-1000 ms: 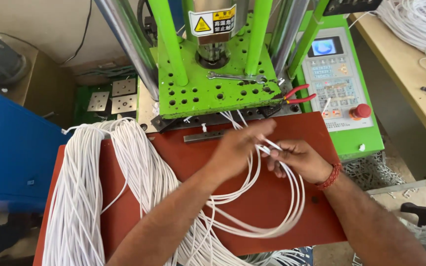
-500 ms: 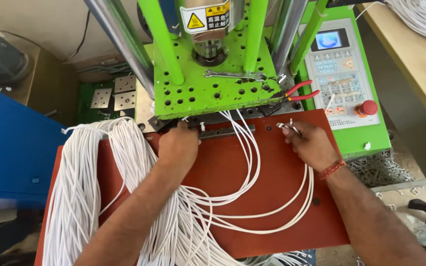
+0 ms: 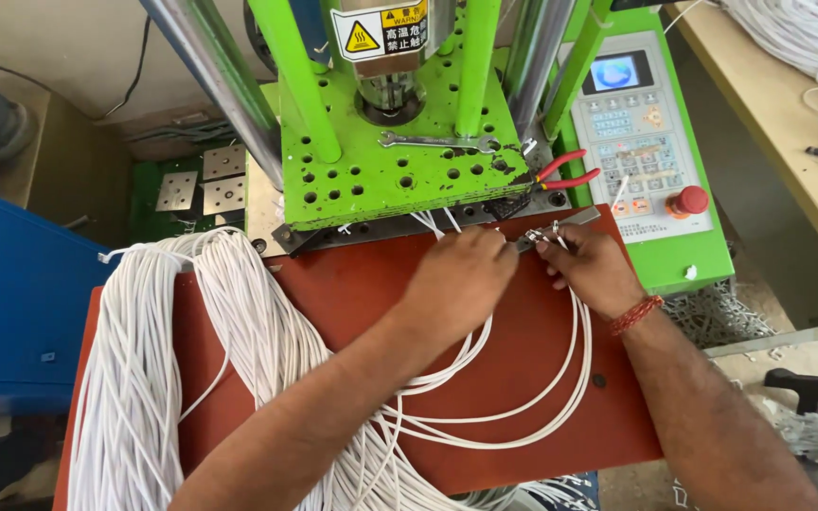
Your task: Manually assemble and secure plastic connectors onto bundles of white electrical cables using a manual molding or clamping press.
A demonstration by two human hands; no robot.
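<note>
My left hand [image 3: 456, 284] rests knuckles-up on the dark red work plate [image 3: 333, 284], fingers closed around white cable ends near the front edge of the green press machine [image 3: 390, 170]. My right hand [image 3: 589, 270] sits just to its right, pinching cable ends with small metal tips [image 3: 537, 237] against a narrow metal strip at the machine's base. Loops of white cable [image 3: 523, 416] run back from both hands across the plate. A thick bundle of white cables [image 3: 172, 369] drapes over the plate's left side.
A wrench [image 3: 433, 142] lies on the green machine bed, red-handled pliers [image 3: 565, 170] beside it. To the right is a control panel [image 3: 631, 123] with a red round button [image 3: 691, 200]. A blue bin [image 3: 11, 303] stands left; a wooden bench [image 3: 788, 104] with more cable is at right.
My left hand has moved right from the plate's upper middle to meet my right hand near the metal strip. The right hand has stayed roughly where it was half a second ago.
</note>
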